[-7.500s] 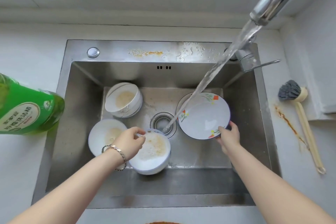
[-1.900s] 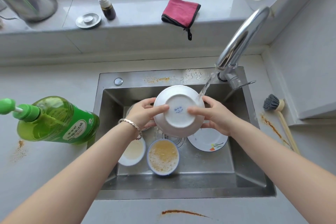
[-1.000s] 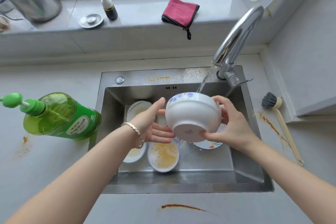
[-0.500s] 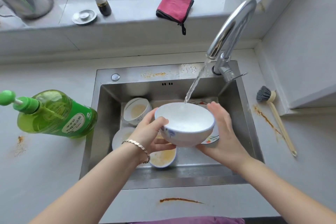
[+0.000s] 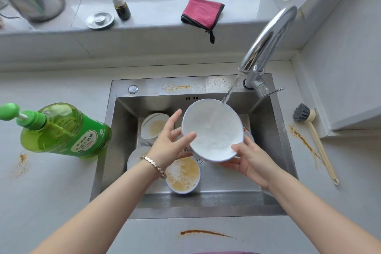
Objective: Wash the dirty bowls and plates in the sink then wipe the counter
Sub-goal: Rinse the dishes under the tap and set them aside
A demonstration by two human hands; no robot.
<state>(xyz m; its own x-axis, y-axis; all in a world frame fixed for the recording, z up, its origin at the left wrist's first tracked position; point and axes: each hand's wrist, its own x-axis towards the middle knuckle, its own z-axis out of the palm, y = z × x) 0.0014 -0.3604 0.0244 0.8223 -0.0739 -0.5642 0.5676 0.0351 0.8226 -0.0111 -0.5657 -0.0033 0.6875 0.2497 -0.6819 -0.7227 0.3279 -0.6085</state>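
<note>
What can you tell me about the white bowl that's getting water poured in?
The white bowl is round, glossy and ceramic-looking, with a thin blue rim. It is tilted, its clean-looking inside facing the camera, held above the sink. Tap water runs into it. The right hand holds it from below; the left hand touches its left edge with the thumb.

— Is there any writing that one can read here?
— Only on the green soap bottle (image 5: 61,130), at the left of the frame. Its pale label (image 5: 84,140) carries a row of Chinese characters, too blurred to read with certainty. A small round logo (image 5: 101,131) stands just beside the label, also not readable.
</note>
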